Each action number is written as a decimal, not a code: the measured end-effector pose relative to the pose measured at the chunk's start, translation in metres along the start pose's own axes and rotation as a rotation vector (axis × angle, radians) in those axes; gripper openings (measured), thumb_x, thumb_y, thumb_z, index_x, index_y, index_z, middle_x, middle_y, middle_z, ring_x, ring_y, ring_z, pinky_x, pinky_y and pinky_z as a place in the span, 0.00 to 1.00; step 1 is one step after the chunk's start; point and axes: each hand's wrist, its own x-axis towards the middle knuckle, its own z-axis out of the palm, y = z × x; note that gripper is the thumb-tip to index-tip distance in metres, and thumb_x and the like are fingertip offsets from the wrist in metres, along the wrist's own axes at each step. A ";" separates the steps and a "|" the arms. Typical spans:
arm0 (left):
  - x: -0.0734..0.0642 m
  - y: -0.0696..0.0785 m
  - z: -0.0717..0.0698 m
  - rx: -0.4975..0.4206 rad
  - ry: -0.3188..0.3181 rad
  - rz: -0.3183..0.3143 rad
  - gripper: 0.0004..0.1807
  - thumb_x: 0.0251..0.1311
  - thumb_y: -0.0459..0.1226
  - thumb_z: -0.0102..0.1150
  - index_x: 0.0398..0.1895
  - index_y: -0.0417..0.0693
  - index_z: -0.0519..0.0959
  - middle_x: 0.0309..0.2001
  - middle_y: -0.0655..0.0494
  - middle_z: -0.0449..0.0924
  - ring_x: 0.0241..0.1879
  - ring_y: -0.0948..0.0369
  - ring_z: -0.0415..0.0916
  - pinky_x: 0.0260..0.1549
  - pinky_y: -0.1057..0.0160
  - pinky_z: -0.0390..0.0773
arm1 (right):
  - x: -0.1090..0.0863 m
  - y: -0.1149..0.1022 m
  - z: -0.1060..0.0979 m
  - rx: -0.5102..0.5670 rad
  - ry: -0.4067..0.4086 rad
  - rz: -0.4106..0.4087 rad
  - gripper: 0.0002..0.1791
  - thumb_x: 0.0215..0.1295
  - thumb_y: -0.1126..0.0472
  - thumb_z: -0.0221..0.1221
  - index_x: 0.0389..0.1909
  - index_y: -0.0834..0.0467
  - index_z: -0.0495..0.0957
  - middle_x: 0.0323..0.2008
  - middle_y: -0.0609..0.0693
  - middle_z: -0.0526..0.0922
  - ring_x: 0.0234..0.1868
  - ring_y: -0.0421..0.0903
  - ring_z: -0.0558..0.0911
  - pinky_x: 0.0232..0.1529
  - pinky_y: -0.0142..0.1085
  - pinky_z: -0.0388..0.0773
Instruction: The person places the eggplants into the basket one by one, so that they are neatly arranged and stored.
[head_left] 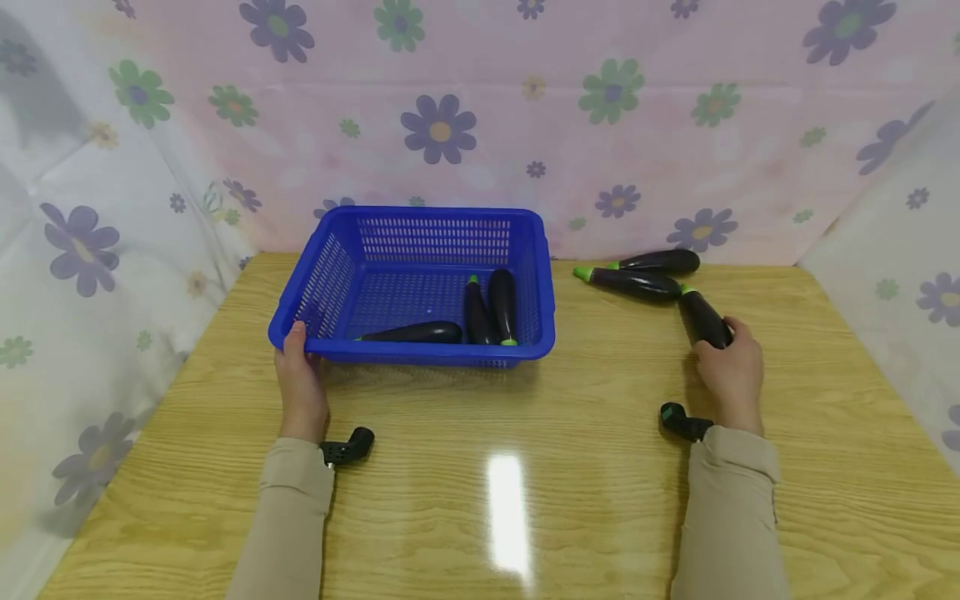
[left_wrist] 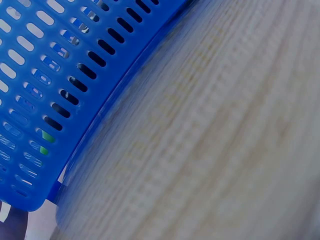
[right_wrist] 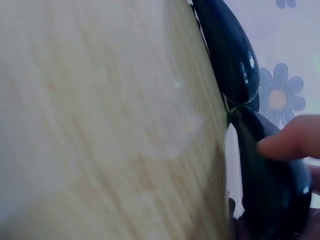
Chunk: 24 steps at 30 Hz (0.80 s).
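Observation:
At the front left corner of a blue plastic basket (head_left: 420, 354), my left hand (head_left: 302, 387) grips the rim, thumb over the top edge. Its slotted wall (left_wrist: 95, 65) fills the upper left of the left wrist view. Three dark eggplants lie inside: one along the front wall (head_left: 423, 332), two side by side (head_left: 477, 315) near the right end. To the right, my right hand (head_left: 733, 371) holds an eggplant (head_left: 703, 317) by its thick end, the green stem pointing away. In the right wrist view the thumb presses that eggplant's side (right_wrist: 260, 165).
Two more eggplants, a front one (head_left: 637, 285) and a rear one (head_left: 663, 262), lie together at the table's back right, just beyond the held one. The wooden table (head_left: 420, 500) ends at a flowered cloth (head_left: 495, 100) behind. Cloth also hangs at both sides.

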 end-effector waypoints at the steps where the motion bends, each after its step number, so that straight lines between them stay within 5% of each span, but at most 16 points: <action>1: 0.000 0.000 0.000 -0.005 0.001 0.000 0.29 0.61 0.49 0.44 0.64 0.53 0.54 0.62 0.54 0.59 0.60 0.60 0.57 0.61 0.63 0.53 | 0.000 -0.001 0.000 0.034 0.011 0.023 0.36 0.60 0.57 0.47 0.68 0.56 0.46 0.64 0.65 0.53 0.59 0.62 0.58 0.56 0.53 0.59; 6: 0.000 0.000 0.000 -0.008 -0.004 -0.001 0.29 0.61 0.49 0.44 0.64 0.54 0.54 0.62 0.54 0.58 0.61 0.60 0.57 0.61 0.63 0.53 | -0.003 -0.008 0.000 0.234 0.093 0.138 0.36 0.59 0.46 0.49 0.67 0.47 0.48 0.63 0.55 0.56 0.57 0.50 0.62 0.51 0.40 0.65; 10: 0.000 -0.001 0.000 -0.007 -0.002 0.002 0.29 0.61 0.49 0.45 0.64 0.54 0.54 0.62 0.54 0.58 0.60 0.60 0.57 0.61 0.63 0.53 | -0.007 -0.014 -0.002 0.475 0.133 0.170 0.34 0.57 0.47 0.56 0.62 0.44 0.52 0.48 0.48 0.63 0.39 0.40 0.76 0.35 0.27 0.73; 16: 0.001 -0.001 0.001 -0.001 -0.012 0.011 0.28 0.61 0.49 0.44 0.63 0.53 0.56 0.61 0.53 0.59 0.61 0.59 0.57 0.61 0.62 0.52 | -0.014 -0.026 0.000 0.706 0.189 0.073 0.33 0.53 0.52 0.61 0.56 0.47 0.54 0.40 0.45 0.63 0.20 0.41 0.79 0.26 0.26 0.76; 24: 0.002 -0.002 -0.001 -0.012 -0.012 0.016 0.28 0.61 0.49 0.45 0.63 0.52 0.57 0.61 0.53 0.60 0.60 0.60 0.57 0.61 0.63 0.52 | -0.021 -0.044 0.010 0.901 0.285 -0.149 0.28 0.52 0.62 0.63 0.53 0.51 0.61 0.48 0.51 0.66 0.29 0.45 0.78 0.28 0.27 0.76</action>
